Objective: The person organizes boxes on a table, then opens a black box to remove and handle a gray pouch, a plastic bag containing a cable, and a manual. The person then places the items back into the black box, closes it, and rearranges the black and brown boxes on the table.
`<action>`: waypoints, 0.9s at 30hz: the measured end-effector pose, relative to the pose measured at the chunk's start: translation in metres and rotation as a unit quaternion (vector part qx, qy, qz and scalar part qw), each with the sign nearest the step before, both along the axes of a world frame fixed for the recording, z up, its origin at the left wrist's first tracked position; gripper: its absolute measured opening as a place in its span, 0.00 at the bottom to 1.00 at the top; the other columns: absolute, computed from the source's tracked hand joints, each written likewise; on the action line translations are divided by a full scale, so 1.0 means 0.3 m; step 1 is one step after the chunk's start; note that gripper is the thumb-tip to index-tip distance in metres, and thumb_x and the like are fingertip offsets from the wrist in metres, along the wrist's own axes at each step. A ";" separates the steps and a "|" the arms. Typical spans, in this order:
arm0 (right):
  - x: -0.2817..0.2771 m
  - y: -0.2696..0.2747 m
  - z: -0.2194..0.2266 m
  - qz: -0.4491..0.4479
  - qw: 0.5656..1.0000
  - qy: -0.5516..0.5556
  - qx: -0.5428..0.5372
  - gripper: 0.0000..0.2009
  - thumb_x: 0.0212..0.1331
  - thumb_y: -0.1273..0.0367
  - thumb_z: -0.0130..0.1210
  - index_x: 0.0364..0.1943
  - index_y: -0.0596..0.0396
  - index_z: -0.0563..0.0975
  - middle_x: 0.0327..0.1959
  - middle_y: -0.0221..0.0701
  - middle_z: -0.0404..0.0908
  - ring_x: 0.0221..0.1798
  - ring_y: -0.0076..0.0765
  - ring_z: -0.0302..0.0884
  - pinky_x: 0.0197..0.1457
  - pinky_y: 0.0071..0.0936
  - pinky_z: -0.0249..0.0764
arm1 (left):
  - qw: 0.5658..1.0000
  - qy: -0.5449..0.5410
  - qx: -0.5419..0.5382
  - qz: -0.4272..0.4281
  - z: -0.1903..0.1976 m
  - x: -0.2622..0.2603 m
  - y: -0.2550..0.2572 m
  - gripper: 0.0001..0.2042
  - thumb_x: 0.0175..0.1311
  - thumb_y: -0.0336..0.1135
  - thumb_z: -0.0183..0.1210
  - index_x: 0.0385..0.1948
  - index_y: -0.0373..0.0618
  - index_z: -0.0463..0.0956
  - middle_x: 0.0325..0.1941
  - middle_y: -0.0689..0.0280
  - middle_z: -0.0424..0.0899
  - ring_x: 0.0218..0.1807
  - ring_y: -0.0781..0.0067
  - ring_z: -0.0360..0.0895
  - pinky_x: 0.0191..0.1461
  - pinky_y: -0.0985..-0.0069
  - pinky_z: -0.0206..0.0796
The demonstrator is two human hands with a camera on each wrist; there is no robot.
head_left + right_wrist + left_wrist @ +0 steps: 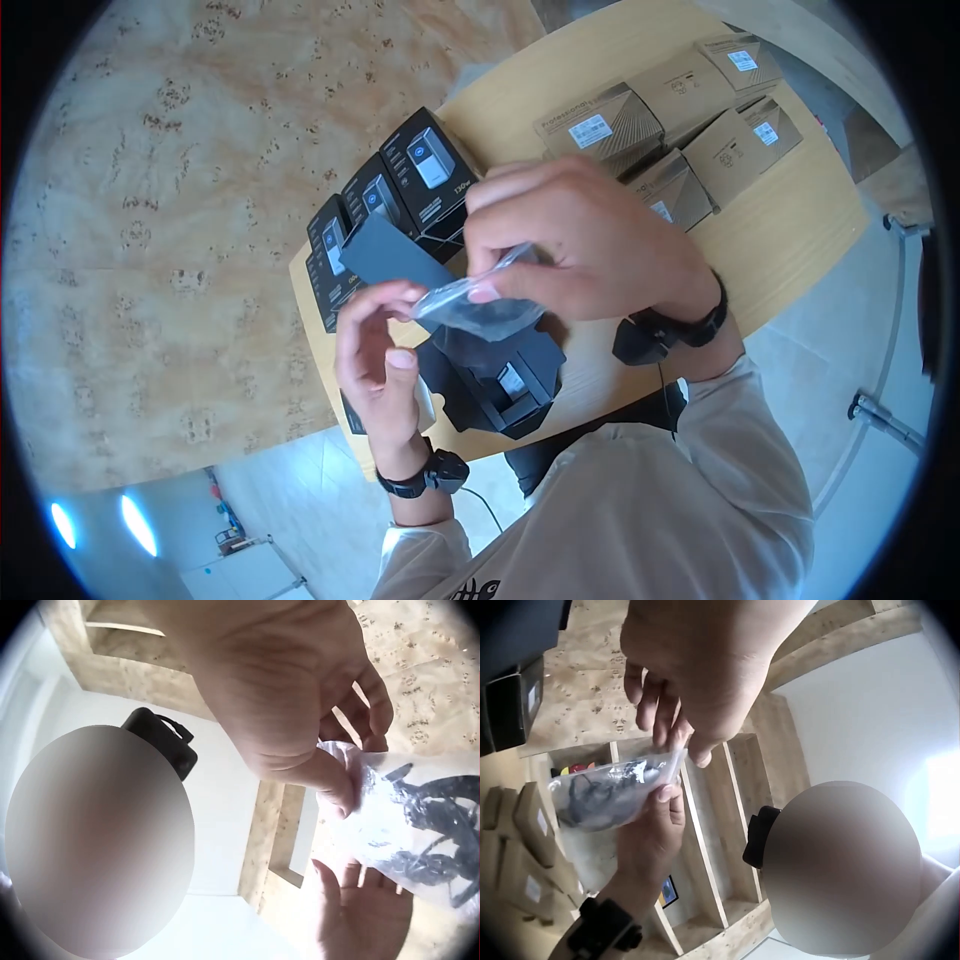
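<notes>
My right hand [590, 235] pinches the edge of a clear plastic bag [480, 315] between thumb and fingers. Dark, cable-like pieces show through the plastic bag [435, 825] in the right wrist view. My left hand [380, 370] is at the bag's other side, its fingertips right at the edge and its thumb held apart. Seen from the right wrist, the left hand [367, 919] has its palm exposed and fingers extended beneath the bag. Under both hands, an opened black box [545, 365] stands on the table, with a small white label inside.
Several black printed boxes [425, 165] stand along the left table edge. Brown cardboard boxes [690, 95] with white labels are grouped at the far right of the wooden table [800, 215]. A dark panel [395, 255] rises beside the opened box. Wooden shelving [712, 825] appears in the left wrist view.
</notes>
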State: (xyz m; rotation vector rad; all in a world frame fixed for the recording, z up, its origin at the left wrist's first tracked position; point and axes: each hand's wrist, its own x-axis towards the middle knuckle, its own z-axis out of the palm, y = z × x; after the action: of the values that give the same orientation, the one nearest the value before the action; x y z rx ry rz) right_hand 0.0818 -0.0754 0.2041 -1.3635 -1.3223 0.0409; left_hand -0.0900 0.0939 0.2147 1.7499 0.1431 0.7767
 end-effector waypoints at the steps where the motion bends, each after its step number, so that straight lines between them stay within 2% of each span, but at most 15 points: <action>1: 0.016 -0.022 0.003 -0.023 1.000 -0.002 -0.005 0.09 0.56 0.65 0.67 0.29 0.54 0.82 0.28 0.35 0.80 0.34 0.49 0.80 0.39 0.41 0.73 | 0.999 0.039 0.020 -0.025 -0.024 0.000 0.013 0.12 0.73 0.36 0.66 0.51 0.40 0.82 0.44 0.64 0.85 0.46 0.72 0.79 0.53 0.72 0.71; 2: 0.027 -0.037 0.002 -0.025 1.000 0.000 -0.001 0.09 0.56 0.65 0.67 0.29 0.54 0.82 0.28 0.35 0.80 0.34 0.49 0.80 0.39 0.41 0.73 | 0.998 0.042 0.024 -0.027 -0.045 0.011 0.027 0.12 0.73 0.36 0.66 0.51 0.40 0.82 0.44 0.64 0.85 0.46 0.72 0.79 0.53 0.72 0.71; 4: 0.048 -0.065 -0.003 -0.081 0.995 0.047 0.031 0.09 0.56 0.65 0.67 0.27 0.55 0.83 0.27 0.35 0.80 0.33 0.49 0.80 0.38 0.40 0.73 | 0.932 0.264 0.217 -0.123 -0.068 0.044 0.040 0.15 0.76 0.42 0.62 0.54 0.43 0.82 0.42 0.64 0.86 0.41 0.68 0.81 0.50 0.67 0.74; 5: 0.057 -0.076 -0.003 -0.085 0.995 0.051 0.033 0.09 0.56 0.65 0.67 0.27 0.55 0.83 0.27 0.35 0.80 0.33 0.49 0.80 0.38 0.40 0.73 | 0.930 0.268 0.220 -0.127 -0.075 0.066 0.029 0.15 0.76 0.42 0.62 0.54 0.43 0.82 0.42 0.64 0.86 0.41 0.68 0.81 0.50 0.67 0.74; 7: 0.076 -0.092 -0.001 -0.092 0.989 0.118 0.020 0.09 0.56 0.64 0.67 0.28 0.55 0.85 0.27 0.36 0.82 0.32 0.50 0.80 0.38 0.40 0.74 | 0.867 0.363 0.283 -0.193 -0.098 0.144 -0.010 0.16 0.76 0.44 0.59 0.55 0.46 0.82 0.42 0.58 0.88 0.38 0.55 0.85 0.48 0.58 0.76; 8: 0.087 -0.100 -0.009 -0.095 0.988 0.122 0.022 0.09 0.56 0.64 0.67 0.28 0.55 0.85 0.27 0.36 0.82 0.32 0.50 0.80 0.38 0.40 0.74 | 0.864 0.366 0.285 -0.197 -0.118 0.184 -0.023 0.16 0.76 0.44 0.59 0.55 0.46 0.82 0.42 0.58 0.88 0.38 0.55 0.85 0.48 0.58 0.76; 10: 0.110 -0.115 -0.028 -0.127 0.990 0.050 0.046 0.06 0.56 0.70 0.72 0.33 0.57 0.87 0.28 0.32 0.84 0.29 0.33 0.81 0.34 0.27 0.74 | 0.797 0.419 0.389 -0.194 -0.175 0.260 -0.038 0.16 0.74 0.42 0.60 0.57 0.47 0.82 0.44 0.51 0.89 0.42 0.41 0.85 0.49 0.50 0.77; 14: 0.113 -0.144 -0.030 -0.160 0.984 0.062 0.051 0.06 0.58 0.69 0.71 0.33 0.57 0.87 0.28 0.33 0.84 0.29 0.36 0.82 0.34 0.28 0.74 | 0.758 0.408 0.467 -0.205 -0.315 0.330 -0.038 0.18 0.76 0.49 0.54 0.53 0.46 0.82 0.46 0.48 0.89 0.51 0.40 0.85 0.54 0.47 0.76; 16: 0.117 -0.158 -0.023 -0.163 0.983 0.082 -0.008 0.09 0.56 0.64 0.67 0.31 0.54 0.87 0.31 0.37 0.87 0.38 0.52 0.84 0.45 0.43 0.79 | 0.755 0.401 0.486 -0.182 -0.382 0.316 -0.022 0.19 0.77 0.50 0.53 0.49 0.45 0.83 0.48 0.47 0.88 0.52 0.39 0.84 0.54 0.46 0.76; 18: 0.123 -0.161 -0.034 -0.169 0.982 0.078 -0.006 0.08 0.56 0.64 0.67 0.32 0.53 0.88 0.33 0.37 0.87 0.40 0.52 0.84 0.46 0.43 0.79 | 0.830 0.338 0.407 -0.176 -0.445 0.299 0.011 0.18 0.76 0.50 0.53 0.47 0.45 0.84 0.48 0.48 0.88 0.50 0.39 0.85 0.52 0.45 0.76; 21: 0.128 -0.167 -0.039 -0.159 0.983 0.086 -0.011 0.08 0.56 0.65 0.67 0.34 0.53 0.88 0.37 0.38 0.87 0.42 0.52 0.83 0.49 0.43 0.79 | 0.770 0.400 0.480 -0.128 -0.335 0.288 -0.031 0.17 0.77 0.49 0.53 0.45 0.46 0.83 0.40 0.46 0.88 0.44 0.39 0.86 0.46 0.46 0.77; 24: 0.125 -0.161 -0.025 -0.154 0.984 0.088 -0.014 0.08 0.55 0.67 0.66 0.35 0.55 0.87 0.38 0.39 0.87 0.43 0.52 0.83 0.49 0.43 0.79 | 0.781 0.439 0.443 -0.031 -0.221 0.224 -0.060 0.17 0.79 0.49 0.53 0.41 0.45 0.83 0.32 0.45 0.87 0.38 0.37 0.85 0.40 0.45 0.75; 25: 0.122 -0.159 -0.020 -0.163 0.983 0.078 -0.013 0.08 0.55 0.68 0.66 0.35 0.56 0.87 0.37 0.39 0.87 0.43 0.52 0.83 0.49 0.43 0.79 | 0.836 0.372 0.403 -0.009 -0.228 0.178 -0.043 0.17 0.81 0.47 0.54 0.38 0.43 0.82 0.24 0.45 0.83 0.28 0.41 0.83 0.34 0.53 0.73; 26: 0.118 -0.154 -0.018 -0.156 0.985 0.074 -0.012 0.08 0.55 0.68 0.66 0.35 0.56 0.87 0.37 0.39 0.87 0.43 0.52 0.83 0.49 0.43 0.79 | 0.838 0.372 0.400 -0.001 -0.215 0.139 -0.038 0.17 0.81 0.47 0.54 0.38 0.43 0.82 0.24 0.45 0.83 0.28 0.41 0.83 0.34 0.53 0.73; 27: 0.113 -0.150 -0.018 -0.152 0.985 0.078 -0.010 0.08 0.54 0.68 0.66 0.34 0.57 0.87 0.37 0.40 0.87 0.43 0.52 0.83 0.49 0.43 0.79 | 0.865 0.386 0.320 0.023 -0.199 0.102 -0.034 0.17 0.81 0.46 0.55 0.36 0.41 0.80 0.22 0.48 0.80 0.25 0.51 0.80 0.32 0.60 0.70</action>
State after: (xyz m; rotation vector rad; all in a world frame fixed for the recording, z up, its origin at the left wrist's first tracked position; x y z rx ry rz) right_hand 0.1158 -0.1202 0.1988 -1.5340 -0.9760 -0.0474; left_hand -0.0593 0.0836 0.1551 2.6348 0.5112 0.0878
